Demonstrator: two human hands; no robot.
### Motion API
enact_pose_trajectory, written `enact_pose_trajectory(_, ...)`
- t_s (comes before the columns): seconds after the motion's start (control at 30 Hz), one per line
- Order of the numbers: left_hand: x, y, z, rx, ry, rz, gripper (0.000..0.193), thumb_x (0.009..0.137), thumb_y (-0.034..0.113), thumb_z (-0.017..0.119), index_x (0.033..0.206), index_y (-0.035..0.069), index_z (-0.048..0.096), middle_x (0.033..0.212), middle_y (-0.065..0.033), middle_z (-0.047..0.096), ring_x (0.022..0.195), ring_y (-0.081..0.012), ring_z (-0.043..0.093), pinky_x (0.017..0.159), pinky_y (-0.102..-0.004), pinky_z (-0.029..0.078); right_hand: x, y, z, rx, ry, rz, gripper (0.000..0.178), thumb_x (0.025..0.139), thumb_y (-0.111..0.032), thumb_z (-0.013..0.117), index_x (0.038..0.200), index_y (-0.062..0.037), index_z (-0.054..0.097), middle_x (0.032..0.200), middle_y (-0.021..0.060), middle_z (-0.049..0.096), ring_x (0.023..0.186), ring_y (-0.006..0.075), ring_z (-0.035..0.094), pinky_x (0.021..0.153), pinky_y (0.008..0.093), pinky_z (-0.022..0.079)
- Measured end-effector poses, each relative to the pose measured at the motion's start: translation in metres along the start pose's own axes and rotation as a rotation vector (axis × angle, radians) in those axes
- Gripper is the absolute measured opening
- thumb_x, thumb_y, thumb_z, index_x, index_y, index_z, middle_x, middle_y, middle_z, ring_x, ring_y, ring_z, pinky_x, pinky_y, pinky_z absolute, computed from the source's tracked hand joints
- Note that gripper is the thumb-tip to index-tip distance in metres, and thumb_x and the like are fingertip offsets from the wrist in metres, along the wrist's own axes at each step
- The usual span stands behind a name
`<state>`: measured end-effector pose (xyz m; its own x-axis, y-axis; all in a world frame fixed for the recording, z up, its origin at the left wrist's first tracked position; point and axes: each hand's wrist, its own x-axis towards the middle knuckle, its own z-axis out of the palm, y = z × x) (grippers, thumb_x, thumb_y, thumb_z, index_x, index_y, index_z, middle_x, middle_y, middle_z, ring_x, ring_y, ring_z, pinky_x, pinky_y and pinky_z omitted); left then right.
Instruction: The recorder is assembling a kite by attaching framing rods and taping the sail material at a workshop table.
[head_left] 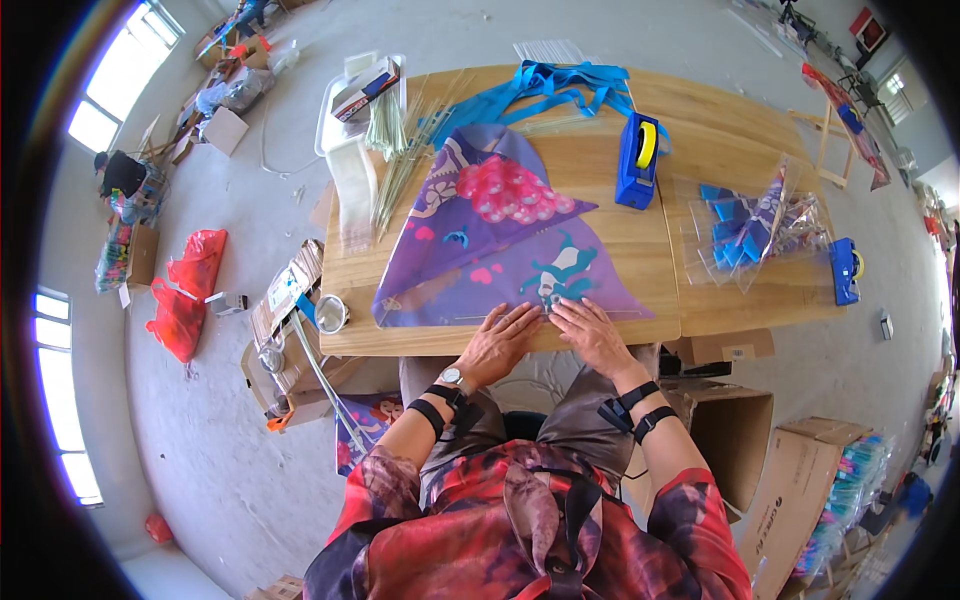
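Spread over the near part of the wooden table [700,260] lies a purple printed kite sail [420,270], a folded sheet with pink and teal figures. Both my hands rest on its near edge, side by side. My left hand [500,343] lies flat with fingers stretched out. Just to its right, my right hand [592,330] presses down with fingers extended, its tips on the sheet. A thin pale line, perhaps a rod, runs along that edge under the fingers. Neither hand visibly grips anything.
Behind the sail lie blue ribbons [500,98] and thin rods [400,185]. A white tray [325,130] stands at the back left. Blue tape dispensers [636,165] and bagged purple kites [750,230] are rightward. A cardboard box [740,440] stands below right.
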<state>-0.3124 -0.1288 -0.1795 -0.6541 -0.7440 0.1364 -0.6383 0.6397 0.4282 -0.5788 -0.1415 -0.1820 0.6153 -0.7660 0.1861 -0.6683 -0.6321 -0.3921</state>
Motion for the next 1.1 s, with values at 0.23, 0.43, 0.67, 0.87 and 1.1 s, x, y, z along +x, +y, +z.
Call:
enact_pose_trajectory(0.23,-0.058,-0.037,-0.034,0.103,0.033,-0.07,0.054,0.096,0.015,0.061,0.149,0.007,0.052,0.158,-0.0081,0.048,0.149,-0.0262,0.04,0.124,-0.0496,0.027,-0.05,0.037,-0.032,-0.077,0.005,0.087,0.041,0.096,-0.016,0.063,0.137,-0.0122,0.064,0.147,0.0043,0.059,0.144,0.0203,0.047,0.123,0.043,0.032)
enact_pose_trajectory(0.43,-0.11,-0.069,-0.065,0.031,0.055,-0.168,0.049,0.098,0.011,0.058,0.146,0.004,0.055,0.154,-0.0113,0.051,0.146,-0.0297,0.044,0.121,-0.0469,0.034,-0.102,0.073,-0.062,-0.101,0.038,0.258,0.039,0.097,-0.012,0.062,0.136,-0.009,0.064,0.145,0.0067,0.06,0.14,0.0247,0.051,0.12,0.0427,0.038)
enact_pose_trajectory(0.67,-0.081,-0.059,-0.025,0.078,0.346,-0.252,0.031,0.093,0.016,0.066,0.12,0.002,0.066,0.133,-0.0168,0.06,0.129,-0.0363,0.054,0.109,-0.0541,0.041,-0.089,0.099,-0.071,-0.04,0.281,0.377,0.022,0.101,-0.008,0.059,0.121,-0.003,0.067,0.122,0.0143,0.068,0.115,0.035,0.064,0.098,0.0446,0.051)
enact_pose_trajectory(0.87,-0.023,-0.034,0.004,0.047,0.377,-0.269,0.032,0.092,0.019,0.069,0.119,0.004,0.063,0.132,-0.0165,0.057,0.13,-0.0378,0.05,0.11,-0.0557,0.037,0.021,0.129,-0.07,0.202,0.656,0.549,0.017,0.103,-0.012,0.06,0.114,-0.0006,0.066,0.107,0.0157,0.07,0.099,0.0323,0.069,0.086,0.0395,0.055)
enact_pose_trajectory(1.1,-0.026,-0.029,0.005,0.078,0.41,-0.323,0.036,0.091,0.018,0.069,0.122,0.003,0.06,0.133,-0.0171,0.055,0.128,-0.0394,0.05,0.111,-0.0561,0.037,0.11,0.193,-0.08,0.31,0.753,0.7,0.019,0.101,-0.018,0.067,0.111,-0.0013,0.068,0.104,0.0166,0.072,0.098,0.0271,0.071,0.085,0.0367,0.056)
